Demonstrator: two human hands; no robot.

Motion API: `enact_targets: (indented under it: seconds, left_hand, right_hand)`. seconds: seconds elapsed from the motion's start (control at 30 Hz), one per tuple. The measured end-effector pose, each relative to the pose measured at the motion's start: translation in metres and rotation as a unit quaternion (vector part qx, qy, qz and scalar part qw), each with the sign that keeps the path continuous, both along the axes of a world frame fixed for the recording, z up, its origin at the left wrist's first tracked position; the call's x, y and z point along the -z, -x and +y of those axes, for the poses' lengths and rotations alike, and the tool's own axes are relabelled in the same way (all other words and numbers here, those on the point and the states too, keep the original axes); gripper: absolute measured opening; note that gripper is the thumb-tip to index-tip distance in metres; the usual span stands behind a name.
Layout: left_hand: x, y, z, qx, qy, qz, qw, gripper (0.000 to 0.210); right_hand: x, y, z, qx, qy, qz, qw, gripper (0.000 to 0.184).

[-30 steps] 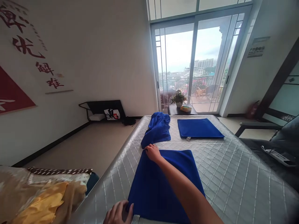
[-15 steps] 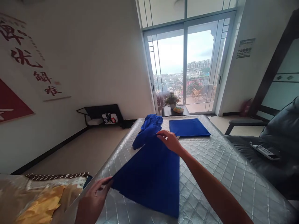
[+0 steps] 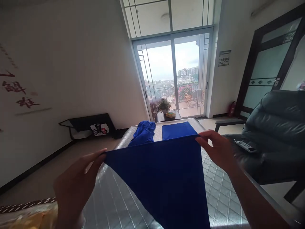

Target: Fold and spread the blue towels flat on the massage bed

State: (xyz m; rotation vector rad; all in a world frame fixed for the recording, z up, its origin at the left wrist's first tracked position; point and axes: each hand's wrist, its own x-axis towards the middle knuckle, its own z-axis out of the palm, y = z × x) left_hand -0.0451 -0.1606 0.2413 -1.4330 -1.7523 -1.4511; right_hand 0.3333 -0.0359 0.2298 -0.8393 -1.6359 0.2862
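I have left hand (image 3: 77,176) and right hand (image 3: 216,149) fingers pinching the cloth (image 3: 166,181) at ten and one o'clock; crumpled heap (image 3: 144,132) beyond, at eleven.

Cloth I hold (image 3: 162,175): plain dark blue. Folded cloth (image 3: 178,129) beyond: brighter blue. Crumpled cloth (image 3: 144,132): blue. Quilted surface (image 3: 220,194) before me: silver, diamond pattern. Armchair (image 3: 278,117): black. Fabric strip (image 3: 26,205): brown, white spots.

The blue cloth (image 3: 164,178) bars the middle, with room beside its left edge.
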Motion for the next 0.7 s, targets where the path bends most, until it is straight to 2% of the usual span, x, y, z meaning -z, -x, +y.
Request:
enact_targets:
  seconds: [0.13, 0.23, 0.3, 0.37, 0.47, 0.57, 0.7]
  left_hand:
    - [-0.004, -0.024, 0.0, 0.079, -0.037, -0.014, 0.996, 0.034]
    - [-0.005, -0.04, -0.004, 0.158, -0.073, -0.011, 0.985, 0.024]
    - [-0.005, -0.049, -0.008, 0.195, -0.091, -0.021, 0.976, 0.018]
    - [-0.005, -0.057, -0.014, 0.23, -0.093, -0.036, 0.968, 0.017]
    - [-0.003, -0.068, -0.025, 0.282, -0.056, -0.047, 0.957, 0.015]
    - [-0.002, -0.076, -0.032, 0.324, -0.054, -0.029, 0.944, 0.012]
    - [-0.001, -0.078, -0.022, 0.361, -0.079, 0.002, 0.929, 0.009]
  right_hand:
    - [-0.004, -0.029, -0.021, 0.088, 0.025, -0.007, 0.996, 0.035]
    - [-0.01, -0.046, -0.04, 0.089, 0.085, 0.054, 0.991, 0.037]
    - [-0.016, -0.052, -0.052, 0.08, 0.099, 0.108, 0.986, 0.038]
    - [-0.022, -0.053, -0.063, 0.096, 0.096, 0.154, 0.979, 0.039]
    - [-0.031, -0.05, -0.071, 0.139, 0.091, 0.196, 0.967, 0.037]
    - [-0.035, -0.041, -0.058, 0.128, 0.074, 0.208, 0.967, 0.036]
    - [-0.037, -0.014, -0.006, 0.075, 0.073, 0.157, 0.982, 0.039]
